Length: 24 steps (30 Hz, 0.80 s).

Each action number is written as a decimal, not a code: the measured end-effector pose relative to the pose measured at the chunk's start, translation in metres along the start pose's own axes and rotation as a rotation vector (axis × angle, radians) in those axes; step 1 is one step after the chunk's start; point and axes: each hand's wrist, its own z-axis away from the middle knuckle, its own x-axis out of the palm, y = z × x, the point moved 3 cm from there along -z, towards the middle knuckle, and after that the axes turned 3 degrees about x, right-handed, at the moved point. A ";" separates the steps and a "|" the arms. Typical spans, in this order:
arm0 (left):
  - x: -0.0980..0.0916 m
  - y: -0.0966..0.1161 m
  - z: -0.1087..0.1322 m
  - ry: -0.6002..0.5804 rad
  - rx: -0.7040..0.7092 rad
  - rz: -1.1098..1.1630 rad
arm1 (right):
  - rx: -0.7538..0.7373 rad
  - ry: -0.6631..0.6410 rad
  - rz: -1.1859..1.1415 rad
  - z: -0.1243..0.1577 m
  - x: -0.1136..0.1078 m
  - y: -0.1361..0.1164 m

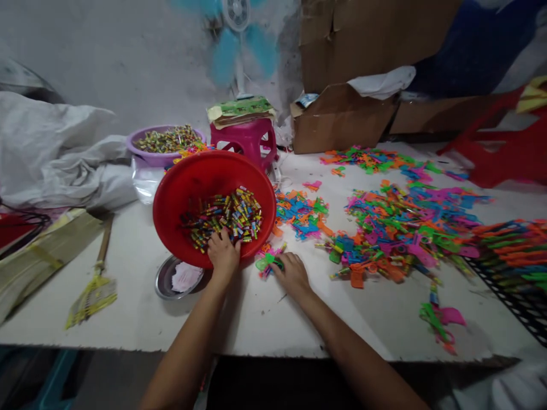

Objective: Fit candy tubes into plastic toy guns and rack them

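My left hand [224, 253] reaches over the near rim of a tilted red basin [171, 193]. Its fingers rest on small shiny wrapped tubes [239, 210], with thumb and fingers apart. Just right of the basin, my right hand [294, 276] pinches a green plastic toy gun [267, 262]. Pink and blue pieces lie under and beside that toy, close to the table surface; their exact shapes are blurred. A metal bowl [162, 279] with crumpled pale paper [187, 277] sits partly beneath the basin's near side.
Colourful toy guns [384, 228] are heaped on the right, beside a black rack [504, 290]. Behind stand a purple basin [132, 145], a pink stool [243, 136], a fan [237, 14] and a cardboard box [342, 122]. A yellow brush [94, 293] lies left.
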 end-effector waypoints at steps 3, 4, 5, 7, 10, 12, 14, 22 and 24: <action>0.014 0.003 0.003 -0.036 0.018 -0.043 | 0.057 0.059 -0.170 -0.006 -0.016 0.012; 0.016 0.002 0.004 -0.045 0.038 -0.025 | 0.094 0.115 -0.227 -0.004 -0.024 0.018; 0.017 0.000 0.004 -0.051 0.054 -0.006 | 0.132 0.178 -0.262 -0.001 -0.033 0.026; 0.017 -0.007 0.004 -0.049 0.072 0.026 | 0.172 0.267 -0.211 0.009 -0.050 0.043; 0.011 -0.015 0.000 0.001 0.068 0.074 | 0.209 0.330 0.079 0.024 -0.066 0.066; 0.005 -0.015 0.001 0.041 0.066 0.107 | 0.216 0.364 0.194 0.030 -0.069 0.072; -0.004 -0.011 0.008 0.084 0.092 0.151 | 0.154 0.349 0.146 0.033 -0.066 0.064; -0.013 0.011 0.129 -0.062 0.447 0.475 | -0.194 -0.101 -0.571 0.048 -0.095 -0.064; -0.004 0.011 0.154 -0.160 0.474 0.484 | -0.322 -0.191 -0.651 0.074 -0.127 -0.084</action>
